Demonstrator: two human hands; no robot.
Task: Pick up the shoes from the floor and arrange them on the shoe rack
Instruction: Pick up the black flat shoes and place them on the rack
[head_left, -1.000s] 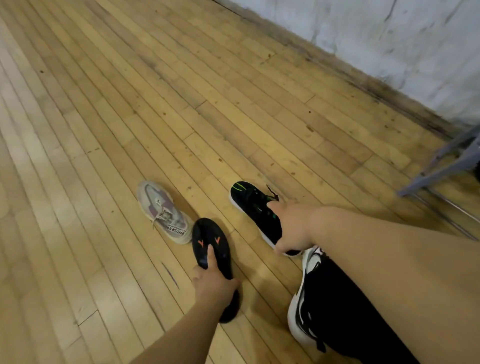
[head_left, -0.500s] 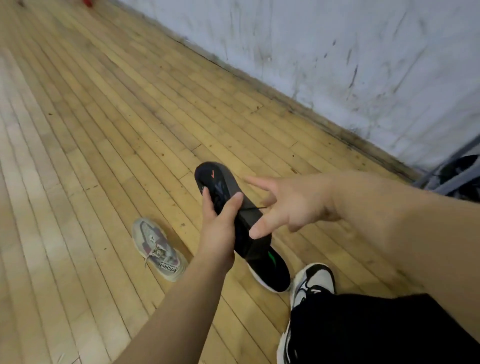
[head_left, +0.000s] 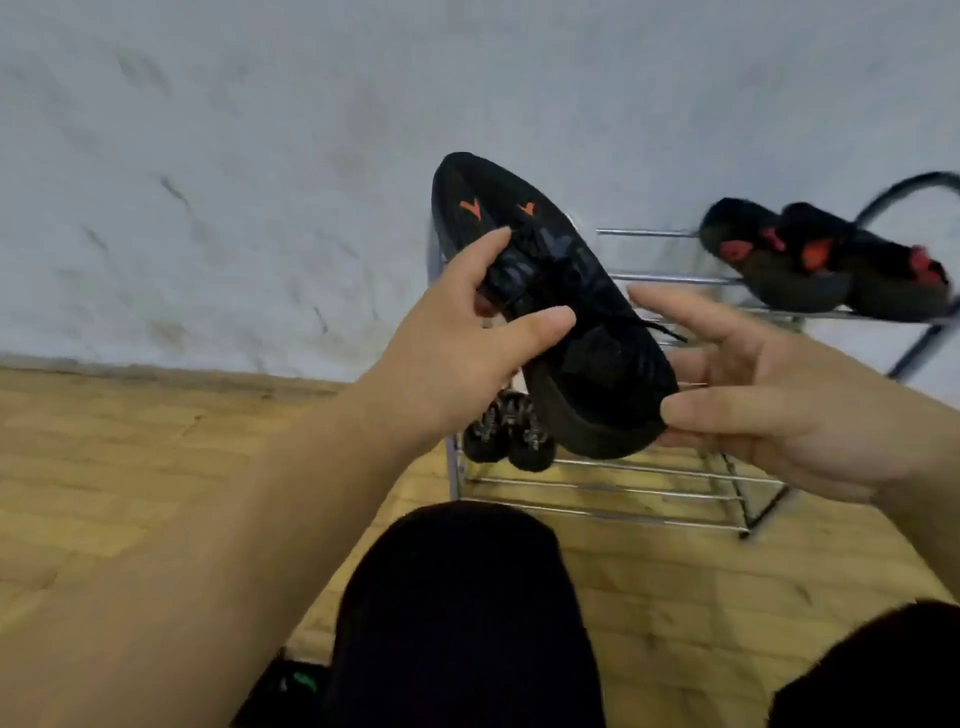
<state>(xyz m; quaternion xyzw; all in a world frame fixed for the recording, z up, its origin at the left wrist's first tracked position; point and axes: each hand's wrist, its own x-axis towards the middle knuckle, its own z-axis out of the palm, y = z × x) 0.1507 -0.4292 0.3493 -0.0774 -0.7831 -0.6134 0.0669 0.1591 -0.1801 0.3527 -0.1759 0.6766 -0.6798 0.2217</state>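
Observation:
A black shoe with orange arrow marks is held up in the air in front of the metal shoe rack. My left hand grips its middle, thumb over the top and fingers along the far side. My right hand is beside the heel, fingers fairly straight, with the thumb and fingertips touching the heel. A black and red pair sits on the rack's top shelf at the right. A dark pair sits on the lower shelf at the left, partly hidden by the held shoe.
The rack stands against a scuffed white wall on a wooden floor. My knees in black trousers fill the lower middle. A black shoe with a green mark lies on the floor by my left knee.
The view has swung from the open floor to the rack. My left hand has carried the black shoe up in front of the rack, and my right hand has come onto its heel.

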